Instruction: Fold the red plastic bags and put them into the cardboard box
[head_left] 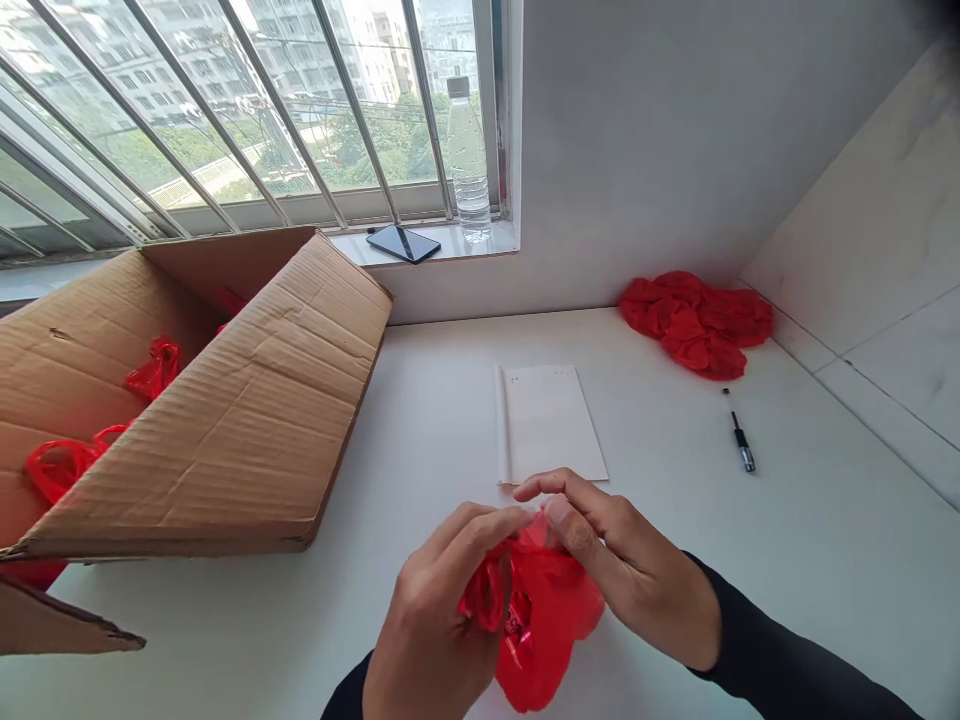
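Red, thin and crinkly, a small plastic bag (547,625) sits bunched between both hands just above the near edge of the white worktop (825,560). The left hand (439,625) is closed around the bag's gathered left side, fingers curled over the folds, while the right hand (634,580) pinches the top of the plastic between thumb and forefinger — a grip that looks suited to teasing the film apart or working at its mouth, since the rest of the bag hangs slack below. Just beyond the hands, toward the middle of the worktop, lies a flat white paper sheet (551,420) with one long side folded, squared to the person as if kept within easy reach. At the left edge a large brown corrugated cardboard box (247,420) lies tipped with its flaps spread, and more red plastic bags (154,368) show inside it — the open side faces the person, so the contents are easy to get at. In the far right corner rests a loose heap of red plastic (697,322), well apart from the box; nearer along the right side is a small dark pen-like tool (742,445). On the window ledge stand a clear plastic water bottle (467,160) and a black phone (403,243), off the working surface.
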